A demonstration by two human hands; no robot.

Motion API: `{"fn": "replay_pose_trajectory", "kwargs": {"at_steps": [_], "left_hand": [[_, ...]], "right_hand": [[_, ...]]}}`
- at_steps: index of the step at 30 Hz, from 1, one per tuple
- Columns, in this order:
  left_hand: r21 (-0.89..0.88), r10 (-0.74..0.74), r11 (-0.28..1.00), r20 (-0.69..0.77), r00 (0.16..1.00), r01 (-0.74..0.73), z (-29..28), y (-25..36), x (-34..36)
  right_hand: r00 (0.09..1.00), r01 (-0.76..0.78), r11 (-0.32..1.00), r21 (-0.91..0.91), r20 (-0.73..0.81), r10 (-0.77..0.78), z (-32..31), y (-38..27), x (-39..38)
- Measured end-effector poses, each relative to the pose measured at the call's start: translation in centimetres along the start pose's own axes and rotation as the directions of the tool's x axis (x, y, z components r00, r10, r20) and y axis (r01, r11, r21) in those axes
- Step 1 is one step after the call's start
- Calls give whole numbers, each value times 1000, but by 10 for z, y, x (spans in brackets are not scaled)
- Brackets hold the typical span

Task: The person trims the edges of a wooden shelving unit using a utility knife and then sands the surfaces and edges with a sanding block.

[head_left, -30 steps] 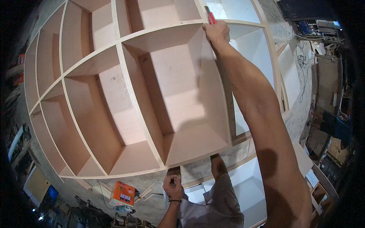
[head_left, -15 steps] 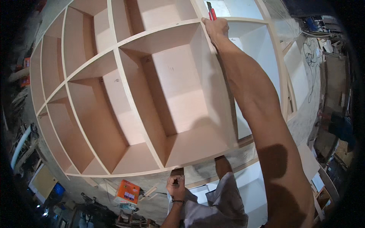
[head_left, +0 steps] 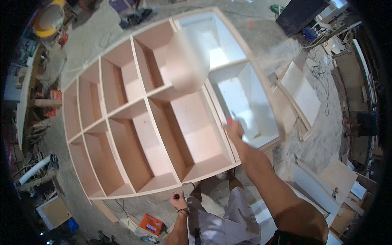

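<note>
A large wooden cabinet frame (head_left: 143,98) lies in front of me, divided into several compartments, most lined in pinkish-brown board and those at the right end in white. My right hand (head_left: 234,131) is closed around a red utility knife (head_left: 229,120), smeared by motion. It is over the pale divider (head_left: 220,116) between the last brown compartment and the near white one (head_left: 241,100). By the near edge of the frame, my left hand (head_left: 178,199) is low with its fingers curled; whatever may be inside them cannot be made out.
An orange box (head_left: 150,225) sits on the floor near my legs. White and brown boards (head_left: 300,98) lie to the right, with loose cable (head_left: 322,71) beyond. More panels (head_left: 335,179) are stacked at the lower right. A blurred oval hides part of the cabinet.
My right hand has come along the divider from the far junction toward the near edge, with the knife still in it. More of the cabinet and floor shows. My left hand stays low and curled.
</note>
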State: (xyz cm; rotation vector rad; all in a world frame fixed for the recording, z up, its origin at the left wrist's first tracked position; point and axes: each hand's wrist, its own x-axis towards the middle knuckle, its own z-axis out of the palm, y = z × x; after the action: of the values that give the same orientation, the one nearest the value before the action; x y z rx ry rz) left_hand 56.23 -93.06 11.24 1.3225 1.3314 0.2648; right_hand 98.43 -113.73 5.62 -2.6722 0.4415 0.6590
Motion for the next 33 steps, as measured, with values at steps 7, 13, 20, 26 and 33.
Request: {"fn": "replay_pose_trajectory", "kwargs": {"at_steps": [7,13,20,26,33], "left_hand": [[-19,202,979,97,975,-201,-38,151,-11],[82,125,969,649,751,-233,-22,196,-51],[-216,180,886,976,-125,-411,10,240,-258],[-748,123,420,608,-784,-514,-36,298,-382],[-757,-88,513,424,-902,-406,-60,247,-453]], "right_hand": [[979,154,964,217,-168,-119,-124,189,-270],[982,-110,718,688,-34,183,-191,239,-493],[968,-155,-449,880,226,110,-202,141,-627],[994,100,-677,730,-95,45,-218,151,-694],[932,266,-711,651,16,363,-203,215,-761]]}}
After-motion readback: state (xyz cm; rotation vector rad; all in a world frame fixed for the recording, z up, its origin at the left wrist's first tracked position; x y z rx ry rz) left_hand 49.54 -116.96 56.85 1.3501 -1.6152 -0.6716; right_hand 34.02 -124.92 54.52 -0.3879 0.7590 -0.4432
